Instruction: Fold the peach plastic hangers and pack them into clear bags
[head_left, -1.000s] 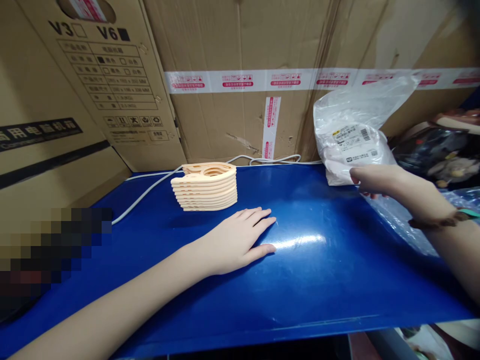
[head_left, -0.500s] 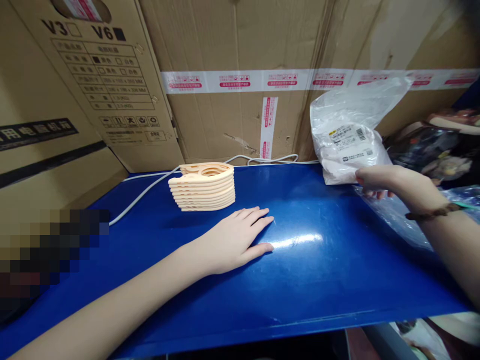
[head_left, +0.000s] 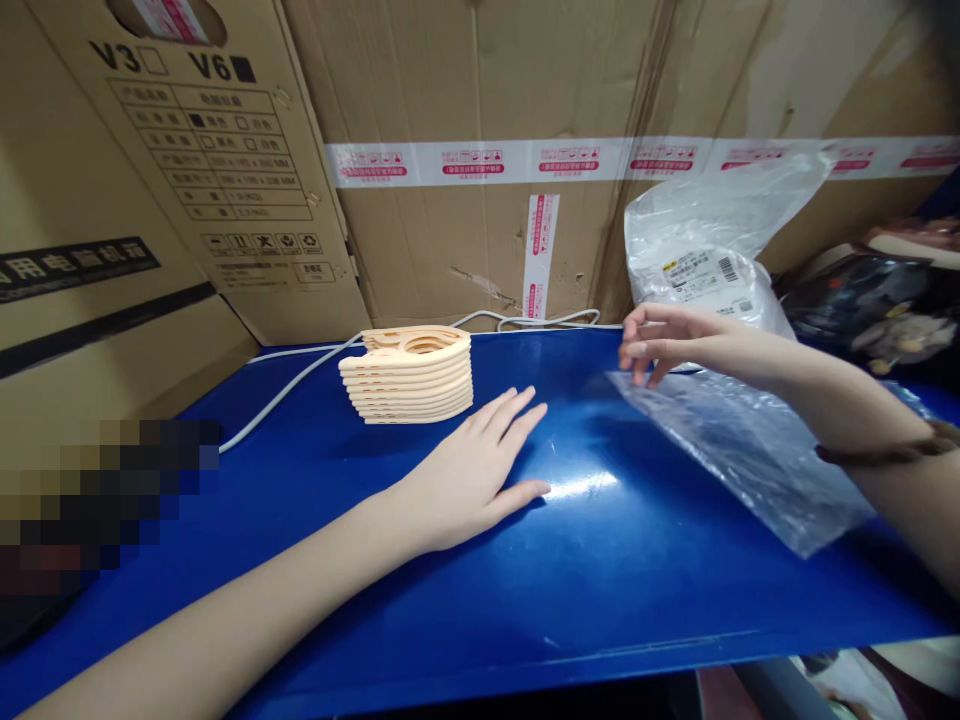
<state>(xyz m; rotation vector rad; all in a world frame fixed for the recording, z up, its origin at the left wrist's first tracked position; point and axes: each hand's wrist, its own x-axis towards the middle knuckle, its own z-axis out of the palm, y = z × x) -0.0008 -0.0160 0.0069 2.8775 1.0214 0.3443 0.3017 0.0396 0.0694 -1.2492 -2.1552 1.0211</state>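
Observation:
My left hand [head_left: 469, 470] lies on the blue table top [head_left: 465, 580] with fingers stretched out and slightly raised, just in front of a stack of peach plastic pieces [head_left: 409, 374]. Fingers of my right hand [head_left: 667, 340] pinch the near corner of a clear plastic bag [head_left: 742, 450], which stretches flat over the right side of the table. A white packed bag with a label [head_left: 701, 265] leans against the cardboard behind that hand.
Large cardboard boxes [head_left: 480, 150] wall in the back and left. A white cable [head_left: 292, 385] runs along the back edge of the table. Dark packaged goods [head_left: 877, 310] lie at the far right. A blurred patch covers the lower left.
My right hand left the white packed bag and moved left toward the middle, drawing the clear plastic bag across the table. My left hand's fingers lifted a little.

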